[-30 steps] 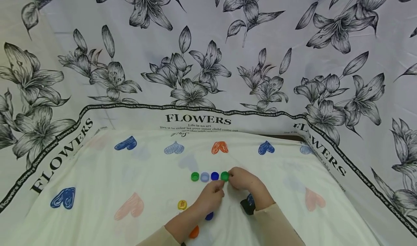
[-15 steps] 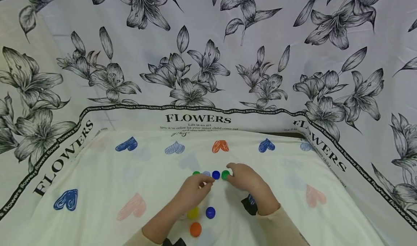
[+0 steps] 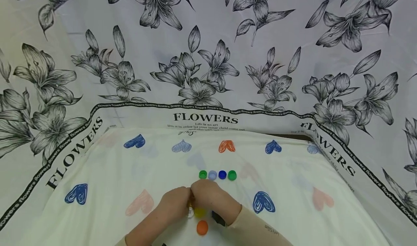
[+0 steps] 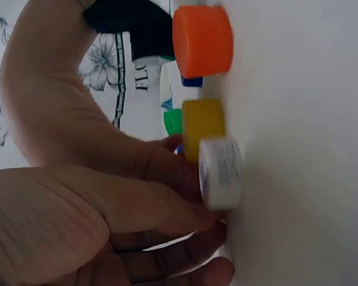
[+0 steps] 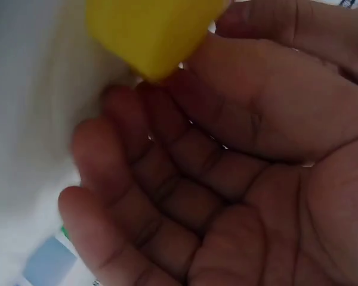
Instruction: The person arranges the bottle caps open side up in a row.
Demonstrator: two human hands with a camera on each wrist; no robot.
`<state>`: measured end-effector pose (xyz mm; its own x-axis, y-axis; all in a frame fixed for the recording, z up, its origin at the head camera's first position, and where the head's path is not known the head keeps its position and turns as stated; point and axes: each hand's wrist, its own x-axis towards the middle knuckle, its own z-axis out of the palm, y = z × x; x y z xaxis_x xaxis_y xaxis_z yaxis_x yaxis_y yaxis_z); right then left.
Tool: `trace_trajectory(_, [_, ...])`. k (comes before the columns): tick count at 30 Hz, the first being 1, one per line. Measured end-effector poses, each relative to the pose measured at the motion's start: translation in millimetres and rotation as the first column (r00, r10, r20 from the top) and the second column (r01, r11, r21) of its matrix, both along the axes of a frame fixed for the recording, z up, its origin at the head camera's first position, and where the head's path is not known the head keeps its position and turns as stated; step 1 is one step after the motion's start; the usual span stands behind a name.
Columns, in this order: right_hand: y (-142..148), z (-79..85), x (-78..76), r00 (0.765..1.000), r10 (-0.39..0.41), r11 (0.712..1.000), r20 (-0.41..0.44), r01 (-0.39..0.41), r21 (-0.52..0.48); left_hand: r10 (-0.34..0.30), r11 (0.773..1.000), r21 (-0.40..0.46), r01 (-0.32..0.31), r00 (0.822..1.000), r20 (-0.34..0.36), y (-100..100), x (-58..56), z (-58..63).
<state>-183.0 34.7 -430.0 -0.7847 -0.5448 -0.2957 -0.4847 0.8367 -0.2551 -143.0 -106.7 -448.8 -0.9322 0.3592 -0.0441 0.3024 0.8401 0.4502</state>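
My left hand (image 3: 176,202) and right hand (image 3: 208,197) meet low over the cloth, fingertips together around an amber-yellow bottle cap (image 3: 190,202). The left thumb and forefinger pinch at its edge; most of it is hidden by the fingers. My right fingers curl in beside it, and I cannot tell whether they grip it. A white bottle cap (image 4: 222,173) with printed sides stands right by the left thumb. Behind it is a yellow bottle cap (image 4: 203,126), which looms blurred in the right wrist view. Nearest me lies an orange bottle cap (image 3: 202,228).
Beyond the hands, a row holds a green cap (image 3: 203,174), a light blue cap (image 3: 212,175), a dark blue cap (image 3: 222,174) and another green cap (image 3: 232,175). A heart-printed cloth (image 3: 286,202) covers the table, with a flower-printed curtain (image 3: 137,75) behind.
Both hands have left the row of caps and come nearer and to the left, meeting at the amber-yellow cap. The loose dark blue cap is now hidden by the right hand.
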Motion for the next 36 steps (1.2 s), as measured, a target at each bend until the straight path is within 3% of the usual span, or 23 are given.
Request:
trace_trajectory(7, [-2,-5.2,0.3,0.997,-0.031,0.993,0.064,0.038,-0.108,0.01,0.997,0.078,-0.013,0.999,0.049,-8,-6.9,-9.9])
trace_trajectory(13, [2,-6.0,-3.4,0.993,-0.057,0.981,0.103,0.075,-0.179,0.004,0.973,0.229,-0.036,0.99,0.139,-21,-16.1,-11.1])
trace_trajectory(16, [4,-6.7,-7.4,0.988,-0.092,0.965,0.127,0.12,-0.234,0.039,0.95,0.302,-0.086,0.987,0.156,-28,-21.7,-12.5])
trace_trajectory(19, [5,-9.3,-11.6,0.986,-0.125,0.947,0.111,0.152,-0.284,0.122,0.92,0.356,-0.166,0.982,0.145,-31,-26.3,-16.3])
trace_trajectory(24, [4,-12.0,-16.3,0.972,-0.192,0.904,0.133,0.228,-0.361,0.275,0.84,0.455,-0.295,0.955,0.113,-28,-30.4,-23.3])
trace_trajectory(28, [4,-8.2,-17.9,0.959,-0.207,0.866,0.194,0.272,-0.421,0.315,0.789,0.513,-0.337,0.94,0.134,-27,-32.8,-25.9])
trace_trajectory(32, [5,-7.5,-19.1,0.95,-0.205,0.848,0.234,0.292,-0.442,0.305,0.765,0.548,-0.337,0.94,0.152,-27,-32.2,-26.4])
trace_trajectory(36, [6,-7.3,-18.6,0.933,-0.215,0.841,0.288,0.327,-0.431,0.287,0.768,0.548,-0.33,0.943,0.166,-26,-30.9,-27.2])
